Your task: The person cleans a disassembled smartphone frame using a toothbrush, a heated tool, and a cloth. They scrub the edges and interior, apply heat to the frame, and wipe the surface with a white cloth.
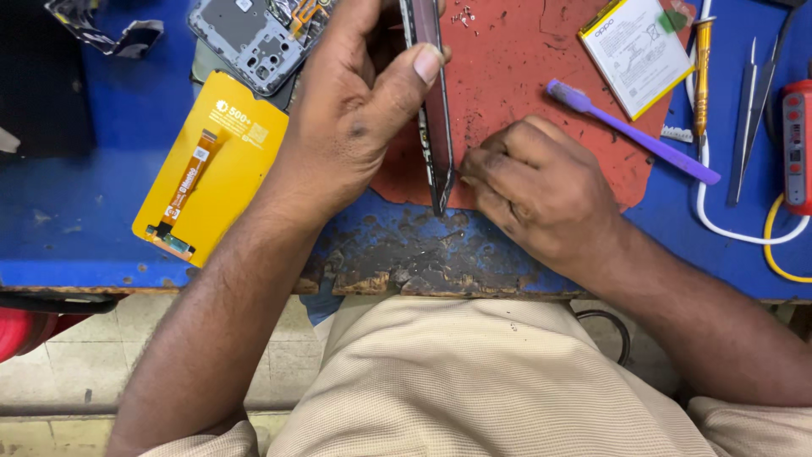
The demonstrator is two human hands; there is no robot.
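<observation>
Your left hand [355,110] grips the phone frame [433,118] edge-up over the red mat [524,76], thumb pressed on its side. Your right hand [533,186] is curled w/ fingertips pinched at the frame's lower edge — can't tell what's in them. Purple brush [630,131] lies just beside it, yellow screen pack [211,161] on the left.

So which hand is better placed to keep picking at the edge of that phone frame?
Probably the right hand: its fingertips are pinched against the lower edge of the phone frame, which stands on edge. The left hand has its grip around the frame, holding it.
</observation>
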